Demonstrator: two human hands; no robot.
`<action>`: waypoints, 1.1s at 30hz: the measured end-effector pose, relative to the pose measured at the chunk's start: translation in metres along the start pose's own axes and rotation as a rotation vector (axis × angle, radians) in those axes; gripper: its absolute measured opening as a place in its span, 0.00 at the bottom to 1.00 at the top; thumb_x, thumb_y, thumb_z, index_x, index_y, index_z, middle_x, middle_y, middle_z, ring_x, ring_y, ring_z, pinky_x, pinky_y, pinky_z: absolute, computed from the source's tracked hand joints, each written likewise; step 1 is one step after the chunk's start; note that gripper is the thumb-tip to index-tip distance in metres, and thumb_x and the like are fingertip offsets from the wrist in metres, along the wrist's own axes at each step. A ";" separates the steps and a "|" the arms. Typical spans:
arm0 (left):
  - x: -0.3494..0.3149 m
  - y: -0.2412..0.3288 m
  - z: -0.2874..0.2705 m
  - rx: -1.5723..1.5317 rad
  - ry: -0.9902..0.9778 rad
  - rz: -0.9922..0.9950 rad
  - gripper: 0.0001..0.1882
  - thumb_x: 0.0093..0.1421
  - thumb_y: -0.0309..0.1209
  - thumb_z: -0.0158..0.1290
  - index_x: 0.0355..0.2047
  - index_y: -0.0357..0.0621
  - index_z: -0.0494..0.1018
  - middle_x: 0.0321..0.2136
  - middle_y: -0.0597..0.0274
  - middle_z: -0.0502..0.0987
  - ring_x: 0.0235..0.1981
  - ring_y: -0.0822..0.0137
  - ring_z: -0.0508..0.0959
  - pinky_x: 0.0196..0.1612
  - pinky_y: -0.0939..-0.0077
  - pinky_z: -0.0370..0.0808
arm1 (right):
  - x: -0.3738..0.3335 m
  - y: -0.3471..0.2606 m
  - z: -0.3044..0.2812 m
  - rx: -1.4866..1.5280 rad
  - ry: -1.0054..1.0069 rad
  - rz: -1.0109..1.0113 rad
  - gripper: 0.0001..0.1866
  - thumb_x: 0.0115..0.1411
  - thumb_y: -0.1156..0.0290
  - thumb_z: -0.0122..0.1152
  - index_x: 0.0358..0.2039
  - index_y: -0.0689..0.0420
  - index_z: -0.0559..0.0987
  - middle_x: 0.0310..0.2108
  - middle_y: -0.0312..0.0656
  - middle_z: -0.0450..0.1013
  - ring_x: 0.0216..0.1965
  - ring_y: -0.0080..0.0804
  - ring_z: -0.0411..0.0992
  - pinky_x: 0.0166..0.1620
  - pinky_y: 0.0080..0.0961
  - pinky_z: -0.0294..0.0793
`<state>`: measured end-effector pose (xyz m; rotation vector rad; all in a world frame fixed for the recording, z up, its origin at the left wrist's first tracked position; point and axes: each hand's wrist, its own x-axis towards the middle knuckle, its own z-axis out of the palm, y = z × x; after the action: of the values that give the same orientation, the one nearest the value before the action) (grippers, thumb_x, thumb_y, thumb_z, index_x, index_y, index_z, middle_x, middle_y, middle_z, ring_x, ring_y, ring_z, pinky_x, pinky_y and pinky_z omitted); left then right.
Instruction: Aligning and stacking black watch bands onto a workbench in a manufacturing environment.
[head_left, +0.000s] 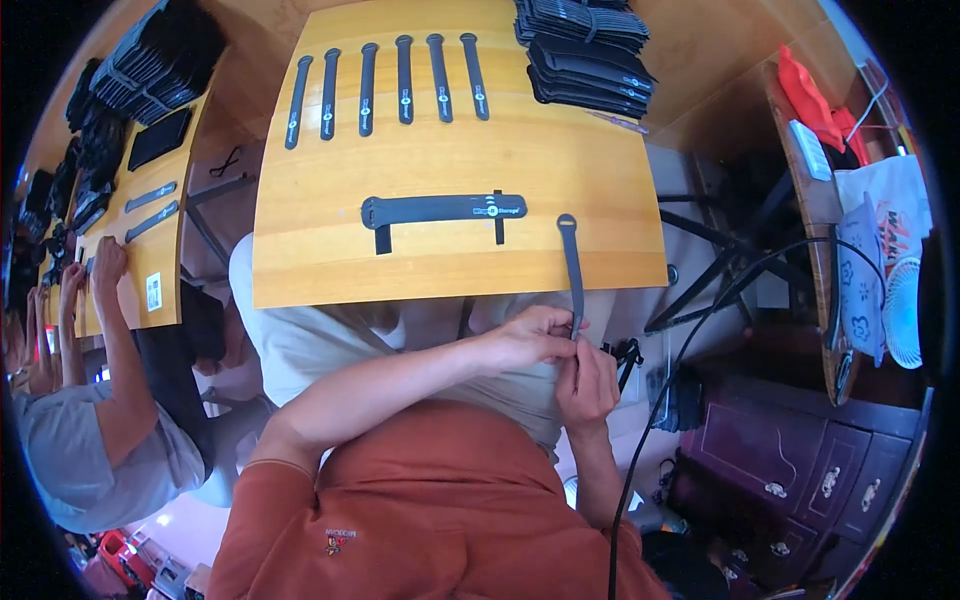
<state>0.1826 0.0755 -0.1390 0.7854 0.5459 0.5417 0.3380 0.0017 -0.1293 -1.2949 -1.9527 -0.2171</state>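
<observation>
A narrow black strap (573, 262) with a slotted, rounded end lies partly on the table and hangs over its near edge. My left hand (532, 338) pinches it just past that edge. Right below, my right hand (589, 386) has its fingers closed on the strap's lower end, which the fingers hide. In the middle of the table, a wider black strap (440, 209) with pale print lies crosswise, two short dark tabs sticking out from under it. Several similar black straps (405, 80) are laid side by side toward the far edge.
Stacks of black straps (590, 75) stand at the table's far right, a thin pen-like tool (618, 122) beside them. To the left, a person (110, 420) works at another table (150, 235). A black cable (690, 345) runs down on my right, near a dark cabinet (765, 440).
</observation>
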 end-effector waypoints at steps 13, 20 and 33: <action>-0.070 0.065 -0.030 0.068 0.454 0.390 0.07 0.71 0.30 0.56 0.41 0.39 0.80 0.34 0.63 0.84 0.34 0.76 0.82 0.39 0.80 0.80 | 0.025 -0.002 -0.003 0.287 -0.136 0.095 0.14 0.51 0.88 0.68 0.38 0.60 0.82 0.39 0.49 0.79 0.34 0.46 0.79 0.37 0.36 0.80; -0.111 0.071 -0.052 0.026 0.655 0.575 0.10 0.67 0.23 0.58 0.48 0.38 0.76 0.34 0.63 0.82 0.33 0.74 0.83 0.40 0.78 0.83 | 0.057 0.004 0.003 0.587 -0.310 0.261 0.12 0.52 0.84 0.70 0.38 0.60 0.84 0.38 0.45 0.80 0.34 0.37 0.79 0.36 0.27 0.78; -0.153 0.066 -0.083 0.263 0.976 0.364 0.08 0.68 0.27 0.61 0.42 0.35 0.81 0.31 0.63 0.83 0.31 0.77 0.82 0.37 0.83 0.80 | 0.088 0.011 0.038 0.779 -0.420 0.646 0.12 0.62 0.73 0.72 0.43 0.64 0.84 0.31 0.37 0.80 0.33 0.21 0.76 0.38 0.20 0.76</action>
<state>0.0012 0.0594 -0.0981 0.8458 1.4069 1.2229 0.3116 0.0898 -0.0992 -1.3826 -1.5410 1.0947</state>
